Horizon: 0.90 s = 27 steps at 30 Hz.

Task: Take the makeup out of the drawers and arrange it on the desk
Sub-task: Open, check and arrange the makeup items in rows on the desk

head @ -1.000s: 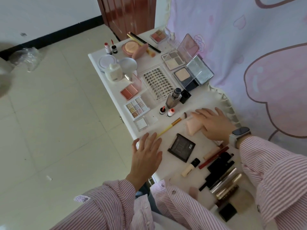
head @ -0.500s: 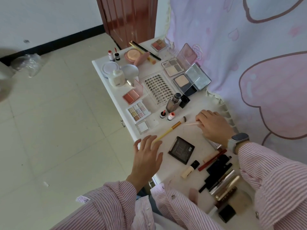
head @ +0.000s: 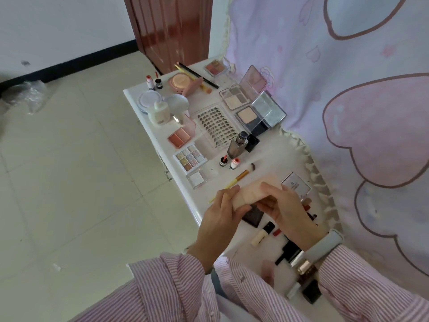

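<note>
While a pale pink sponge [head: 255, 190] is being held above the near part of the table [head: 274, 156], the makeup is lying arranged in rows.

The sponge is being gripped at both ends, the left hand [head: 222, 212] curled round its near end and the right hand [head: 285, 205] pinching its far end, probably so that it is being inspected or turned before being set down. Open palettes [head: 234, 98] are being kept toward the far end, lids raised, seemingly so that their contents are being displayed. A yellow-handled brush [head: 241, 176] is lying just beyond the hands, and slim tubes and sticks [head: 290, 249] are being grouped side by side near the right wrist.
</note>
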Tool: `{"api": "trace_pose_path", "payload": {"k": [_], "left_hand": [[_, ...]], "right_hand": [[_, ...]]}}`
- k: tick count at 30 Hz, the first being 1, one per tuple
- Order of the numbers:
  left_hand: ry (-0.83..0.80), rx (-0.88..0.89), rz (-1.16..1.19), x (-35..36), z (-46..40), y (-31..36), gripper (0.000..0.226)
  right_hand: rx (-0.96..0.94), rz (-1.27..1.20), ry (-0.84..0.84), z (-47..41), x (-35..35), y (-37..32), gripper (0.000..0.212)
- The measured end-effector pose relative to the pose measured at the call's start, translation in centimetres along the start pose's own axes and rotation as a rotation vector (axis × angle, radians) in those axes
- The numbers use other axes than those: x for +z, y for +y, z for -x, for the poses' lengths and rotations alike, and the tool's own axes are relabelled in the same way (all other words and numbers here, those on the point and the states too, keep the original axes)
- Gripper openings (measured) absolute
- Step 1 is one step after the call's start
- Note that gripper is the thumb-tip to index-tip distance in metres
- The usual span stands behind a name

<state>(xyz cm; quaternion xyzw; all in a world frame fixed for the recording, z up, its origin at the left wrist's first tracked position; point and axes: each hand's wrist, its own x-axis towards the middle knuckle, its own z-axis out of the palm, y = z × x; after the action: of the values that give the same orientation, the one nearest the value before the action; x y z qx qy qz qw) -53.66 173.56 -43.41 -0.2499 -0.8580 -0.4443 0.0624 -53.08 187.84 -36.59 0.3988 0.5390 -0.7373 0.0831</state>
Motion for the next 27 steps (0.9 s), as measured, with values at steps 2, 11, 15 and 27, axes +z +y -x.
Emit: {"api": "trace_pose_path", "payload": {"k": [2, 11, 15, 27], "left_hand": [[0.017, -0.068, -0.017, -0.4, -0.1, 0.1, 0.028], [-0.175, -1.048, 0.884, -1.5, -3.0, 1.0, 0.026], [-0.292, -1.257, 1.186, -2.4, -2.7, -0.6, 0.033], [-0.192, -0.973, 0.691, 1.4, -4.2, 0.7, 0.009]], "right_hand": [[0.013, 0.028, -0.025, 0.1, 0.2, 0.1, 0.014], [-0.06, 0.043, -0.111, -0.6, -0.5, -0.1, 0.019], [-0.081, -0.055, -0.078, -1.4, -2.0, -1.4, 0.012], [0.087, -0.444, 0.061, -5.0, -6.8, -0.3, 0.034]]}}
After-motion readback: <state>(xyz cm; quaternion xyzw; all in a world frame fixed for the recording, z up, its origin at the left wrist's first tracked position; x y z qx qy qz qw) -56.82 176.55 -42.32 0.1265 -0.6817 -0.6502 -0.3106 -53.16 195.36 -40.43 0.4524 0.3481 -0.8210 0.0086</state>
